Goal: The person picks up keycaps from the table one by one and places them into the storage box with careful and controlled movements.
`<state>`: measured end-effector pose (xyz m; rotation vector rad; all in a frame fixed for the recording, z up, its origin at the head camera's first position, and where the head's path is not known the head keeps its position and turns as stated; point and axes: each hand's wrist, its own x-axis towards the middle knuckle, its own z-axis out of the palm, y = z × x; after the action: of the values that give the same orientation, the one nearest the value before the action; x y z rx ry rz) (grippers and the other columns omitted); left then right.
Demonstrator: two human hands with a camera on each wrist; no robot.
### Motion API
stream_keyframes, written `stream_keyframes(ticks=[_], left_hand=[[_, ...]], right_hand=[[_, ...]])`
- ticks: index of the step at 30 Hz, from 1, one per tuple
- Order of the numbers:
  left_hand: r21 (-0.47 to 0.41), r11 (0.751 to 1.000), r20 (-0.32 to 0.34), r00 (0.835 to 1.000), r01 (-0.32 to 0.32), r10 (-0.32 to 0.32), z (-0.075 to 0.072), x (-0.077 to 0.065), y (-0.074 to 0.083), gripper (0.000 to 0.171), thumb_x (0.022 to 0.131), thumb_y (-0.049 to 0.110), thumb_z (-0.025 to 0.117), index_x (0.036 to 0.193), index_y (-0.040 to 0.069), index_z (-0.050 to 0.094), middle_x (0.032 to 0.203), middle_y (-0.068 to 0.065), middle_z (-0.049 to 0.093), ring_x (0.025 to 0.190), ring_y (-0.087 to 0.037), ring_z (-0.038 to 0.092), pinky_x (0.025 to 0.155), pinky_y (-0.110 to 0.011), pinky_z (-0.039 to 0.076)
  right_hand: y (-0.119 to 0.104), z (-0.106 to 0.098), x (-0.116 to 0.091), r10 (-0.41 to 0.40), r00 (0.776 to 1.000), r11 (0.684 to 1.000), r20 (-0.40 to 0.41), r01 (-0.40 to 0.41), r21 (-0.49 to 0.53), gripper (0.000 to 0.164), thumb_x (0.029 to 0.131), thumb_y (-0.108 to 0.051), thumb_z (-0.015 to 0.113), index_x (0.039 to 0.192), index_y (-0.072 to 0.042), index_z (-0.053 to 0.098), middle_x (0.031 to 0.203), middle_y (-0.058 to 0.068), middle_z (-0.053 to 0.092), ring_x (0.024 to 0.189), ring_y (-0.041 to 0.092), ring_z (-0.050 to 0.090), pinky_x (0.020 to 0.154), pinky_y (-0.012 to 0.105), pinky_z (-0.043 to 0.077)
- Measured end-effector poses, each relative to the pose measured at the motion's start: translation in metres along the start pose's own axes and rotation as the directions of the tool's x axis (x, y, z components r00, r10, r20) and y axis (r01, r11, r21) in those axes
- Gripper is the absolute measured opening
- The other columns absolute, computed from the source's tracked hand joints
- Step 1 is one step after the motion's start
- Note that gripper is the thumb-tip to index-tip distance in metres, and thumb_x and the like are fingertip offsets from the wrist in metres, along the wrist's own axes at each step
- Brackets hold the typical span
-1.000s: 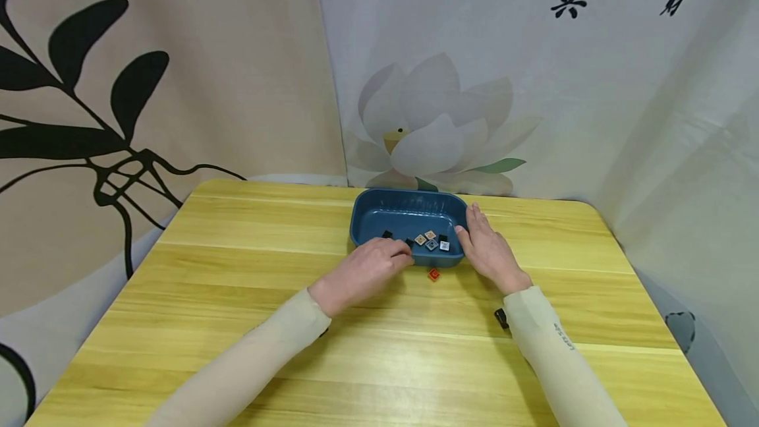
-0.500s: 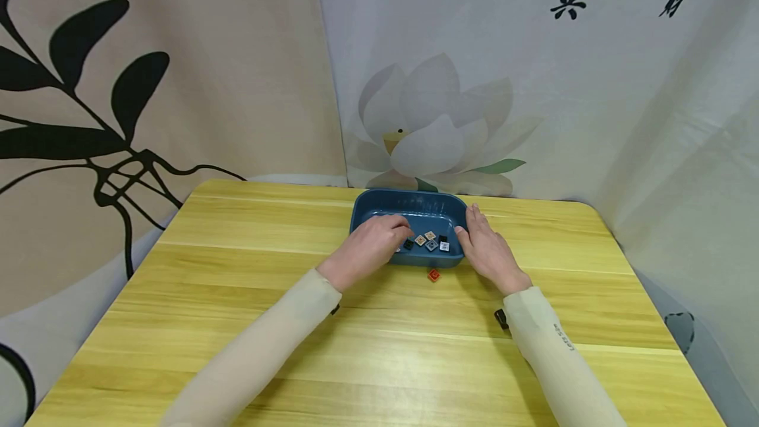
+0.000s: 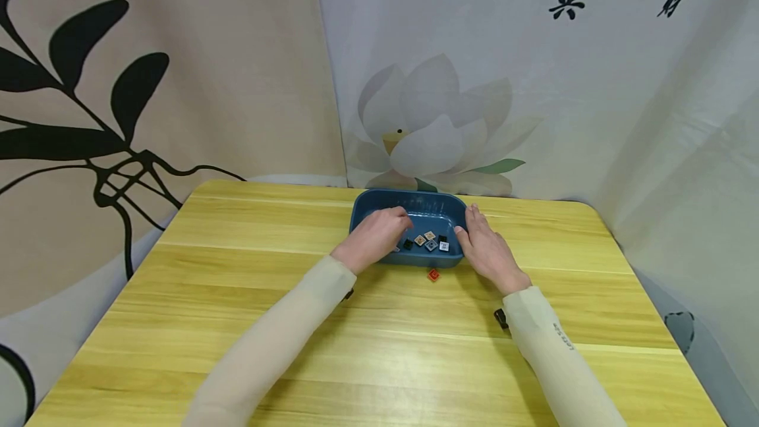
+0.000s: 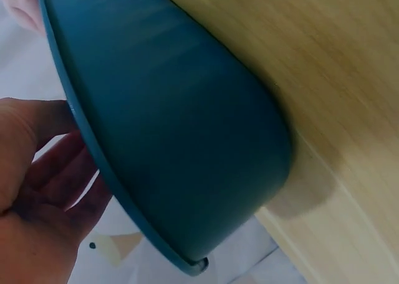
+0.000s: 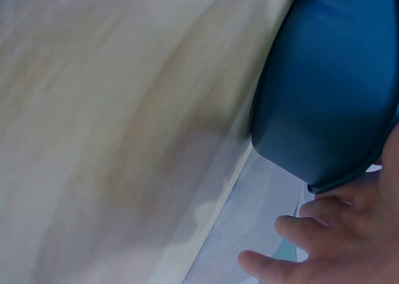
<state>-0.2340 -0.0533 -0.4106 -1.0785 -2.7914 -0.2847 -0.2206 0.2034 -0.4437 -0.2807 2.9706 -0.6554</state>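
Note:
A blue rectangular dish [image 3: 409,261] stands near the table's back edge. Several small square pieces [image 3: 431,245], white, black and blue-grey, lie inside it, looking like keycaps. My left hand [image 3: 375,234] reaches over its left front rim with bent fingers. In the left wrist view the left hand [image 4: 43,184] overlaps the dish's rim; its fingertips are partly hidden, and I cannot tell whether they hold a piece. My right hand [image 3: 489,252] rests along the dish's right end, fingers straight outside and thumb over the rim. The right wrist view shows those fingers [image 5: 305,234] spread beside the dish.
A red-orange square piece [image 3: 434,275] lies on the wooden table [image 3: 379,361] just in front of the dish. Behind the table's back edge hangs a printed cloth [image 3: 267,84] with leaves and a lotus. Dark camera mounts [image 3: 501,318] show at the wrists.
My left hand has moved forward and slightly right, from the dish's front rim to over its left interior. The right hand, the dish and the red-orange piece have stayed in place.

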Motion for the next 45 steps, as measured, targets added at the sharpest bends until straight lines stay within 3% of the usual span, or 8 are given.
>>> stream_keyframes(ticks=[7,19,28,33,38,45], left_hand=[[-0.062,0.994,0.081,0.993,0.086,-0.081,0.007,0.011,-0.005,0.023,0.101,0.004,0.066,0.121,0.007,0.078,0.113,-0.007,0.072,0.088,-0.016,0.069,0.079,-0.025,0.058],[-0.057,0.982,0.184,0.968,0.182,-0.169,0.019,0.027,-0.012,0.025,0.100,0.000,0.066,0.120,0.009,0.078,0.120,-0.008,0.074,0.107,-0.019,0.071,0.091,-0.030,0.058],[-0.036,0.976,0.230,0.952,0.216,-0.203,0.024,0.032,-0.015,0.026,0.100,0.002,0.067,0.123,0.010,0.077,0.124,-0.008,0.073,0.107,-0.018,0.070,0.095,-0.032,0.056],[-0.014,0.980,0.217,0.958,0.197,-0.189,0.024,0.028,-0.016,0.025,0.100,0.006,0.068,0.123,0.011,0.077,0.121,-0.006,0.073,0.106,-0.018,0.070,0.091,-0.032,0.058],[0.044,0.990,0.154,0.978,0.134,-0.139,0.021,0.021,-0.013,0.022,0.102,0.019,0.069,0.122,0.013,0.077,0.114,-0.004,0.072,0.097,-0.017,0.069,0.085,-0.031,0.058],[0.036,0.998,0.053,0.997,0.047,-0.048,0.016,0.011,-0.004,0.033,0.103,0.029,0.067,0.133,0.014,0.071,0.135,-0.006,0.067,0.114,-0.018,0.068,0.099,-0.036,0.054]], right_hand=[[0.000,0.000,0.000,-0.004,1.000,1.000,-0.002,0.004,-0.003,0.068,0.114,-0.038,0.032,0.163,0.005,0.012,0.171,0.021,0.005,0.155,0.045,0.015,0.118,0.067,0.022],[0.000,0.002,0.002,-0.008,1.000,1.000,0.001,0.008,-0.016,0.069,0.114,-0.038,0.031,0.163,0.006,0.011,0.171,0.022,0.004,0.155,0.045,0.014,0.118,0.066,0.023],[-0.002,0.001,0.002,-0.001,1.000,1.000,0.005,0.001,-0.021,0.069,0.114,-0.040,0.031,0.163,0.005,0.012,0.171,0.021,0.005,0.156,0.043,0.014,0.118,0.066,0.023],[-0.002,0.001,0.002,0.000,1.000,1.000,0.012,0.000,-0.026,0.070,0.114,-0.041,0.030,0.163,0.005,0.011,0.171,0.021,0.004,0.156,0.043,0.014,0.119,0.066,0.022],[-0.001,0.002,0.002,-0.001,1.000,1.000,0.009,0.001,-0.024,0.070,0.114,-0.040,0.030,0.163,0.005,0.010,0.172,0.021,0.004,0.156,0.043,0.014,0.119,0.066,0.022],[0.000,0.001,0.001,-0.002,1.000,1.000,0.009,0.003,-0.020,0.069,0.114,-0.040,0.030,0.163,0.005,0.010,0.171,0.021,0.003,0.155,0.045,0.014,0.118,0.066,0.022]])
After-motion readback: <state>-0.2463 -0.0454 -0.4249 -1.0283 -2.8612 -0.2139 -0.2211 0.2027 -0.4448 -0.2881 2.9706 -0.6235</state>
